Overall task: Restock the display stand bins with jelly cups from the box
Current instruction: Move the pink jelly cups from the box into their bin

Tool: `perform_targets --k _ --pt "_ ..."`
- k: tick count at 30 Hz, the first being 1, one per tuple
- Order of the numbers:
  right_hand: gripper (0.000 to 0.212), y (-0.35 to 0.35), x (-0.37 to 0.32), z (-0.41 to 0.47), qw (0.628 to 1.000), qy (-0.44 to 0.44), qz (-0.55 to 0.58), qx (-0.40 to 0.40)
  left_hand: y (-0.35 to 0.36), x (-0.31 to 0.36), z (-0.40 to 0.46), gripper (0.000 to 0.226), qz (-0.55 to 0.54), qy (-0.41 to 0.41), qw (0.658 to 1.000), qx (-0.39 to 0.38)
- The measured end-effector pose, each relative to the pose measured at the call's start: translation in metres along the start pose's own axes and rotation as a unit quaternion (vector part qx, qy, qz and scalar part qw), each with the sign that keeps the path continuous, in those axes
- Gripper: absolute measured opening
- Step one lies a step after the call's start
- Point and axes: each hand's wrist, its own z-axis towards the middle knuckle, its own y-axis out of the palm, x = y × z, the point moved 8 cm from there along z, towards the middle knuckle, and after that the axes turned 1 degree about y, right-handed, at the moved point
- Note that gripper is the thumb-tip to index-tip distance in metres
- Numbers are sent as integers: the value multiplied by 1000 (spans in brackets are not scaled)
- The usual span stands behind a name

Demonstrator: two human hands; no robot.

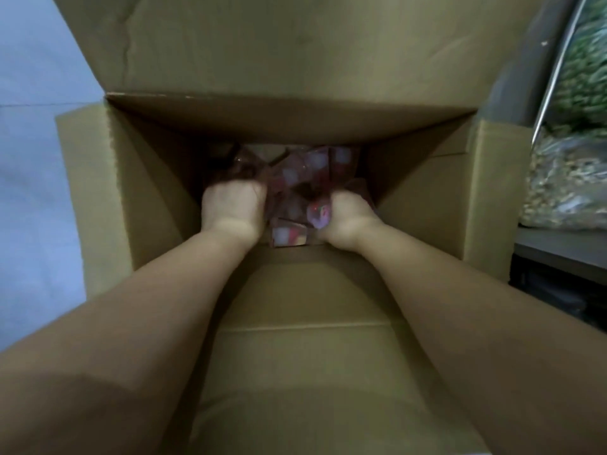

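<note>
Item: floor (29,165), pale blue-grey, at far left beside the carton. Item: cardboard box (131,192), large and deep, all four flaps folded outward, occupying most of the view. Item: left hand (231,205), reaching to the bottom of the box, knuckles up, fingers curled downward into the packets; whether it actually clasps one cannot be told, the fingertips being hidden. Item: jelly cups (295,178), a small blurred heap of reddish packets with pale patches, lying on the box bottom between and beyond the two hands; the count is not readable. Item: right hand (345,221), likewise at the bottom, fingers curled around a purple-and-pink jelly packet (318,215) held at its inner side. Item: bagged goods (571,178), green and beige, stacked on a shelf at far right behind a metal rail (555,77); contents too blurred to name. Display stand bins: not in view. Status, as judged: the gathering step is in hand; the box appears nearly emptied, with stock only at its base, suggesting restocking is well along. Remaining: lift this handful out, carry it to the bins, and clear whatever stays in the box.
</note>
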Motion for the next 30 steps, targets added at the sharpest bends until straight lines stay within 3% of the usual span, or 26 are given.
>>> perform_targets --k 2,3,4,7,8,9,11,13,15,18,21,24,30 --pt "42 -13 0 -12 993 18 109 39 -8 -13 -13 30 -105 -73 992 0" --pt "49 -17 1 -22 983 28 176 49 -13 -21 -24 31 -200 -123 972 0" --pt "53 -20 1 -35 968 34 241 54 -17 -27 -37 31 -329 -175 928 2" --pt "44 -38 -10 -95 905 21 420 71 -43 -13 -91 26 -691 -246 678 -38" --pt "42 -48 -15 -121 879 19 471 76 -62 -1 -109 25 -746 -230 623 -58" --pt "41 -59 -20 -149 856 17 511 82 -85 9 -128 27 -778 -210 588 -76" --pt "40 -91 -33 -210 820 4 565 94 -140 32 -165 41 -810 -158 554 -110" --pt "42 -133 -48 -275 787 -19 606 110 -204 51 -197 55 -811 -103 560 -134" --pt "46 -183 -61 -343 767 -55 625 135 -276 73 -225 59 -779 -27 608 -151" --pt "58 -258 -71 -450 776 -109 590 196 -386 117 -268 53 -694 123 692 -159" --pt "62 -312 -69 -551 761 -150 568 275 -484 166 -312 50 -626 232 730 -146" --pt "64 -344 -53 -636 721 -172 575 346 -560 222 -362 49 -570 355 729 -129" --pt "57 -375 11 -763 631 -154 575 497 -627 334 -442 52 -508 478 704 -128"
